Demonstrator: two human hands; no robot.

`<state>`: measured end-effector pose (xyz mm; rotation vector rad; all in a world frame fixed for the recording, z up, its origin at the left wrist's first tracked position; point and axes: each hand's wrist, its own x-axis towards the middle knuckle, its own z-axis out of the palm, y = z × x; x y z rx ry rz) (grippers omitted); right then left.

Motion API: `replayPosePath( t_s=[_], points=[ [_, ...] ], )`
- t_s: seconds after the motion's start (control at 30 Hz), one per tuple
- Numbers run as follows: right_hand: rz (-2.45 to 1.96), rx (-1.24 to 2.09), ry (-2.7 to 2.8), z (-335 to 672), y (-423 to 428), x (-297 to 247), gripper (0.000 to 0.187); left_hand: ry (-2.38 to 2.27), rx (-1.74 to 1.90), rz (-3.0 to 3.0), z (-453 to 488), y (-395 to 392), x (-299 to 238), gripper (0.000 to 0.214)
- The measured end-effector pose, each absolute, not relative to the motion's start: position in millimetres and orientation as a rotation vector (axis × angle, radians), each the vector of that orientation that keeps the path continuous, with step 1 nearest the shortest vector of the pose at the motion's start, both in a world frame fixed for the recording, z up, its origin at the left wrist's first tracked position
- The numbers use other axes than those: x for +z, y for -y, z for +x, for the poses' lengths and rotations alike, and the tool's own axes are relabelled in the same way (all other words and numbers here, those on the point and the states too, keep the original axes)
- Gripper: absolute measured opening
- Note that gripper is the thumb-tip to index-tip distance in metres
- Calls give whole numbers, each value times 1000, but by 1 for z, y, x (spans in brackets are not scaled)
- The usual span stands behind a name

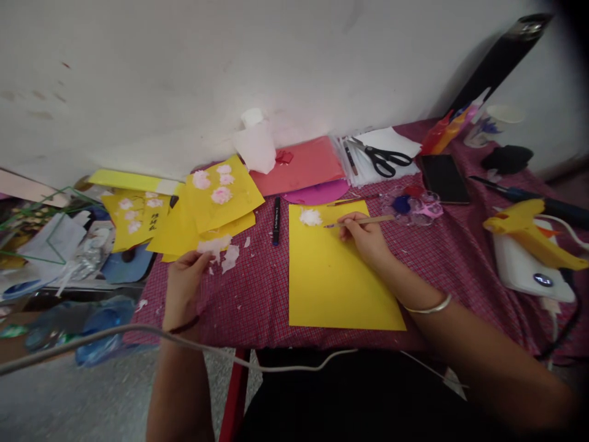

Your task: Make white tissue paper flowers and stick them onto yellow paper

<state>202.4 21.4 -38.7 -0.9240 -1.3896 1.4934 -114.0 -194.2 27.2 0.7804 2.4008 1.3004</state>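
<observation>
A yellow sheet of paper (340,276) lies on the cloth in front of me, with a fluffy pale pink tissue blossom (311,217) near its top left corner. Over the upper part of that sheet, my right hand (363,236) is closed round a slim wooden paintbrush (375,220), its dark tip pointing left, just below the blossom. My left hand (186,282) pinches the edge of a torn piece of pale pink tissue paper (215,245) on the left side of the table. Another torn scrap (230,259) lies beside its fingers.
Yellow sheets with pink blossoms (221,195) lie at the back left, near a black marker (276,221). Behind are a tissue roll (255,144), red paper (304,166) and scissors (380,156). On the right are a phone (444,178) and yellow glue gun (534,233). A white cable (221,352) crosses in front.
</observation>
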Motion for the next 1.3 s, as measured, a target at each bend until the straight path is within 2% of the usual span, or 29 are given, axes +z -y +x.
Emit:
replayPosePath(
  t_s=[0.07, 0.17, 0.33, 0.4, 0.57, 0.67, 0.83, 1.1, 1.2, 1.3],
  points=[
    [-918, 1486, 1401, 202, -21, -38, 15, -2100, 1512, 638, -102, 190, 33, 28],
    [-917, 1494, 1393, 201, -20, -35, 16, -1895, 1512, 637, -81, 173, 34, 27],
    [-907, 1520, 1384, 200, -19, -35, 17, -2155, 1081, 1086, -59, 144, 28, 27],
    [-905, 1526, 1392, 199, -20, -36, 16, -2244, 1047, 1176, -53, 140, 29, 27],
    [-865, 1555, 1387, 197, -20, -34, 13, -2115, 1389, 967, -35, 136, 36, 17],
    [-831, 1571, 1380, 197, -18, -30, 12, -1898, 1559, 786, -27, 127, 32, 19],
    [-623, 1752, 1471, 194, 0, -22, 23, -1670, 1568, 684, -5, 109, 20, 28],
    [-485, 1809, 1634, 184, 25, -12, 19, -1460, 1489, 701, 43, 98, 15, 21],
    [-505, 1821, 1643, 187, 24, -10, 23, -1483, 1576, 706, 34, 100, 19, 21],
    [-500, 1854, 1604, 191, 22, -10, 23, -1868, 1551, 927, 6, 112, 26, 24]
  ],
)
